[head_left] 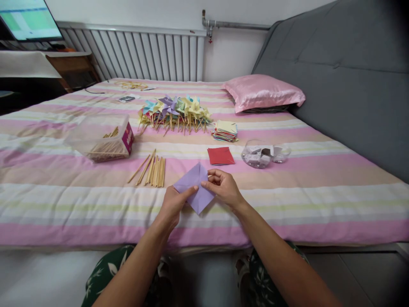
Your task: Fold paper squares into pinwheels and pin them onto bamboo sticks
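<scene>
A purple paper square (198, 199) with crease lines toward its middle is held up cornerwise above the bed's front edge. My left hand (175, 204) pinches its left side, the thumb lying on the paper near the centre. My right hand (223, 187) is closed at the right side, thumb and fingertips on the paper; whether something small sits in them I cannot tell. Left of the paper lie several thin wooden sticks (155, 170). Just beyond my right hand is a red paper square stack (220, 156), with a clear container of small metallic-looking pieces (256, 155) to its right.
Finished paper pinwheels (179, 111) on sticks are heaped farther back. A clear plastic box (105, 143) holds more sticks. A stack of coloured paper squares (225, 130) and a pink pillow (263, 91) lie right, near the grey headboard (335, 76). The striped bedsheet (303, 200) is beneath.
</scene>
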Demonstrator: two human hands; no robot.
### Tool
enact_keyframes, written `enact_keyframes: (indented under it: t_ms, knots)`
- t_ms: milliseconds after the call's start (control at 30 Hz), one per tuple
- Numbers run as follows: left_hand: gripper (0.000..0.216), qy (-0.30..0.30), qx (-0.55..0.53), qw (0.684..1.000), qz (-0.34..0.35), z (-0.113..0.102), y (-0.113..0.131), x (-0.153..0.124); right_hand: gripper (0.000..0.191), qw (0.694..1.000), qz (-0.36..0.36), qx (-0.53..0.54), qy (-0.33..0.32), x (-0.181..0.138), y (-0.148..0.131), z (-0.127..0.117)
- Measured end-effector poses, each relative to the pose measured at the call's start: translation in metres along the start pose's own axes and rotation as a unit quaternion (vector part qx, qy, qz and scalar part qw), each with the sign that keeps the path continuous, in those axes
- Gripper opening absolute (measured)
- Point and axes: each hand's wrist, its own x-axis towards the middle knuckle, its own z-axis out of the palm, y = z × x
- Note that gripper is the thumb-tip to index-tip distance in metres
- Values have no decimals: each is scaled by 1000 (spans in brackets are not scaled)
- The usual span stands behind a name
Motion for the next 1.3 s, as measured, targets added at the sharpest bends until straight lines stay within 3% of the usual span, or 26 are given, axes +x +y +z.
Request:
enact_keyframes:
  t_ms: [133, 333, 433, 500, 567, 900, 1067, 1300]
  knots:
    - [38, 31, -23, 999, -11, -3, 4, 3, 42, 999, -27, -19, 7, 0, -4, -1]
    - [32, 114, -77, 990, -4, -15, 13, 11, 22, 974, -161, -101, 124, -5, -14, -4]
    - [29, 121, -103, 987, -8, -19, 16, 14, 17, 981, -157, -113, 23, -9, -17, -2]
    - [28, 113, -110, 987, -11, -19, 16, 13, 23, 981, -139, -114, -66, -12, -17, 2]
    - [27, 105, -110, 988, -12, -19, 16, 12, 29, 978, -133, -122, -107, -13, -15, 6]
    - [24, 42, -87, 995, -39, -12, 14, 5, 15, 979, -124, -122, -111, -11, -8, 7]
    - [23, 54, -79, 995, -12, -9, 13, 5, 16, 984, -123, -101, -84, -11, -11, 11]
    - [25, 69, -71, 995, 27, -3, 11, 2, 15, 989, -110, -94, 20, -13, -6, 19]
